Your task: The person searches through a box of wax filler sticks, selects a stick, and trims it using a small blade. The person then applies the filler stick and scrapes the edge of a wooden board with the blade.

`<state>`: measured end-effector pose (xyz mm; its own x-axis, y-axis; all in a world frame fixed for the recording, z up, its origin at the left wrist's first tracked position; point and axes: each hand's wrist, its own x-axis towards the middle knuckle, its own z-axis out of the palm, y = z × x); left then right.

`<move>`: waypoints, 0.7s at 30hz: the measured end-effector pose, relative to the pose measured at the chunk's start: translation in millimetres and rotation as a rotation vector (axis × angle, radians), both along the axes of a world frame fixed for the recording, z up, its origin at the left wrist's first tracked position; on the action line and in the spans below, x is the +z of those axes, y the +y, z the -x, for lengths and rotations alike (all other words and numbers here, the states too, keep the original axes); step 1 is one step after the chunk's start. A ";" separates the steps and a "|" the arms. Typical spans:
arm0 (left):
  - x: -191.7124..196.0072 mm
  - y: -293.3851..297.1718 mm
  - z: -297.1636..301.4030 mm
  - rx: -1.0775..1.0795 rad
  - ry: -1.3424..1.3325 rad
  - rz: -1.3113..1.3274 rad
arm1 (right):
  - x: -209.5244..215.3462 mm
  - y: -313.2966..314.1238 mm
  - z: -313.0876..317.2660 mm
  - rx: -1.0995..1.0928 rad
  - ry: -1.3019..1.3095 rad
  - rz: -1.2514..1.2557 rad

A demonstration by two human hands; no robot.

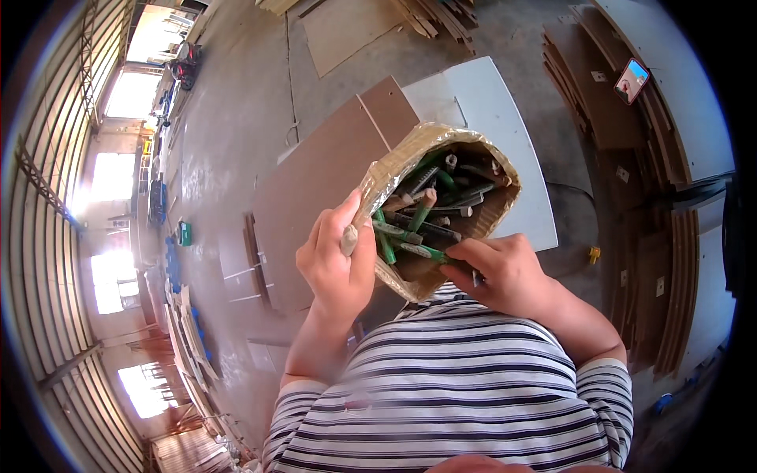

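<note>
My left hand (339,260) is closed on the near left rim of an open cardboard box (394,169) covered with shiny clear tape. A pale blunt end of something (348,240) shows between its thumb and fingers; what it belongs to is hidden. Inside the tilted box lies a jumble of thick green and dark marker-like sticks (424,209), some with pale blunt ends. At the box's near right side, my right hand (501,272) is closed on a green marker-like stick (426,252) by one end, its other end among the rest.
Under the box are a brown board (339,173) and a white panel (505,110). Stacked brown boards (591,102) stand on the right, with a phone-like device (632,81) on them. Wood strips (434,20) lie at the far side. A small yellow object (594,255) rests on the floor.
</note>
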<state>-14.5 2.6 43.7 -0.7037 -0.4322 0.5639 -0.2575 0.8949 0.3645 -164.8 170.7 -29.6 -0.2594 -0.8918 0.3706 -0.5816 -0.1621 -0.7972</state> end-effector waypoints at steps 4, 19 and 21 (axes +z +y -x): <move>0.7 -2.0 -1.1 0.029 -0.019 0.014 | 0.6 4.5 6.0 -0.042 -0.077 0.086; 14.7 11.1 -2.0 0.093 -0.101 -0.042 | 8.6 48.5 41.4 -0.184 -0.156 0.013; 15.2 11.8 -1.5 0.071 -0.103 -0.034 | 6.5 50.5 41.7 -0.223 -0.189 0.043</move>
<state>-13.0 14.5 58.9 -0.7242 -0.5009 0.4740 -0.3577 0.8605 0.3628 -206.4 221.2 -23.1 -0.5154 -0.7894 0.3333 -0.4485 -0.0829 -0.8899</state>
